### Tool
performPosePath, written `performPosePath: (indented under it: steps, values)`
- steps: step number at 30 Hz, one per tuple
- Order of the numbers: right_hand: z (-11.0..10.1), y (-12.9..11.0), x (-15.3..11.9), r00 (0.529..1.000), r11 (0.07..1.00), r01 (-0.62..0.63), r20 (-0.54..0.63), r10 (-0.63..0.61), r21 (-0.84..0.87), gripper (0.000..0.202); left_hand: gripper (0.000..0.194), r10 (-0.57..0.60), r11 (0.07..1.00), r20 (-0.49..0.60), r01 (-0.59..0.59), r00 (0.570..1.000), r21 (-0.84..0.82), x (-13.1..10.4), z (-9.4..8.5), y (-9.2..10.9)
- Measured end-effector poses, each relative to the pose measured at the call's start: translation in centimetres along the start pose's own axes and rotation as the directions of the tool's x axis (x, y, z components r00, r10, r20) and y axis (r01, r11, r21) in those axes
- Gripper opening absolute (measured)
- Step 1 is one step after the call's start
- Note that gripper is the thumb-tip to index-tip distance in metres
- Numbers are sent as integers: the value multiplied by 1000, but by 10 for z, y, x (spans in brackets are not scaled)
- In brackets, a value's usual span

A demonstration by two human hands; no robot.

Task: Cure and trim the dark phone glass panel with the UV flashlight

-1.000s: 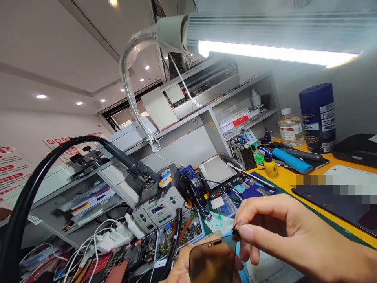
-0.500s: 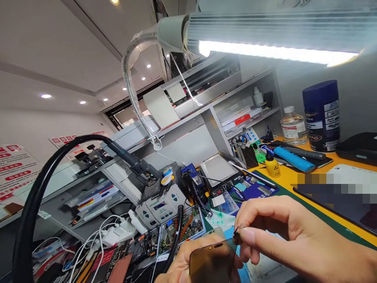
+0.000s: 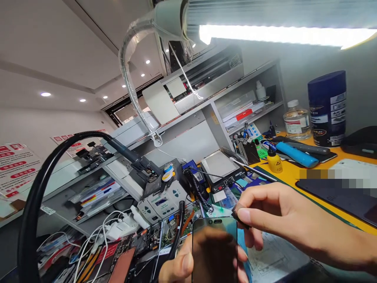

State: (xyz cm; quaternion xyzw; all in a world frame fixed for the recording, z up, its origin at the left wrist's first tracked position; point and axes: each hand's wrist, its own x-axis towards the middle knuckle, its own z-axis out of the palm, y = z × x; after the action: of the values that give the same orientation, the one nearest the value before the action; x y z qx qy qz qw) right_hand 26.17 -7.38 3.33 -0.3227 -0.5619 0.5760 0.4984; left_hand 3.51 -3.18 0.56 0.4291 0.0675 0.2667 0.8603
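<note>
A smartphone (image 3: 215, 253) with a dark, glossy front and a small pill-shaped cutout near its top stands tilted toward me at the bottom middle. My left hand (image 3: 179, 261) grips it by both sides, thumb on the left edge and fingertips showing at the right. Beside the phone's upper right corner, my right hand (image 3: 273, 214) pinches a small dark piece (image 3: 242, 221) between thumb and forefinger. What that piece is I cannot make out, nor whether it touches the phone's edge.
A hot air station (image 3: 160, 202) with a black hose stands left of centre, near a tray of circuit boards (image 3: 165, 236). A yellow bottle (image 3: 275, 161), a clear bottle (image 3: 296, 122) and a dark blue canister (image 3: 326, 110) stand at right. Another phone (image 3: 338, 200) lies right; a lamp (image 3: 279, 35) hangs overhead.
The phone has turned more upright and squarely toward me, and its top edge has risen. My right hand has shifted slightly up, still pinching the dark piece by the corner.
</note>
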Motion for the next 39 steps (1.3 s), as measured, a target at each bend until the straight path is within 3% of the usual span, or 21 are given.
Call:
performPosePath:
  steps: [3, 7, 14, 20, 27, 33, 39]
  values:
    - [-1, -1, 0, 1000, 1000, -2, 28, 2, 8, 26, 60, 17, 1000, 20, -16, 1000, -14, 3, -5, -1]
    - [-4, 1, 1, 1000, 1000, -17, 6, 18, -23, 30, 59, -4, 1000, 128, 7, 992, -21, 6, -8, -2]
    - [-7, 6, 7, 997, 997, -71, -8, 71, 3, 33, 60, 47, 998, -68, -50, 997, -39, 0, 5, -7]
    - [-9, 7, 10, 993, 992, -115, -21, 116, 45, 35, 60, 21, 997, -77, -27, 997, -78, 1, 1, -10]
    - [-10, 9, 13, 988, 989, -149, -42, 149, 20, 33, 65, 37, 992, 31, -33, 999, -124, 7, -7, -12]
    - [-10, 13, 16, 989, 995, -96, -109, 96, 11, 32, 65, 70, 993, -25, -72, 997, -93, 9, -10, -4]
    - [-9, 14, 18, 989, 993, -111, -90, 114, 32, 28, 64, 0, 999, -134, -5, 991, -35, 5, -11, 14]
